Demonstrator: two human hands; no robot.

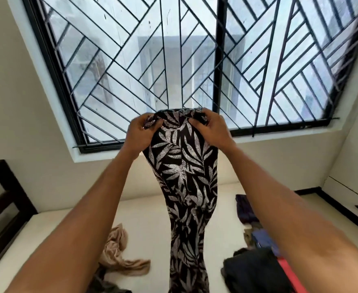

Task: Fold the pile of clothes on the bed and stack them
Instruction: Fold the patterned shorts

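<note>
Left hand: my left hand (141, 132) is up at window height, fingers curled, pinching one corner of the top edge of the black leaf-print garment (186, 176).
Right hand: my right hand (211, 129) pinches the other corner, just beside the left one, so the edge bunches between them.
Why so high: I reckon I'm holding it up at arm's length so the cloth drops straight and shows me its shape before I fold it.
Where it hangs: it falls from my fingers, down between my forearms, long and narrow, and runs out of view at the bottom; I can't tell whether its lower end reaches the bed (148, 218).
Type: trousers or a dress? The folds hide that.
Waiting on the left: a crumpled beige garment (119, 250) lies on the mattress below my left arm, well apart from my hands.
Right side: a dark heap (250, 269), a purple piece (244, 208), blue cloth (262, 237) and a coral strip (290, 273) sit under my right arm; stacked or loose, hard to say.
Backdrop: the barred window (174, 60) is right behind the garment.
Progress: early to middle, I'd judge.
</note>
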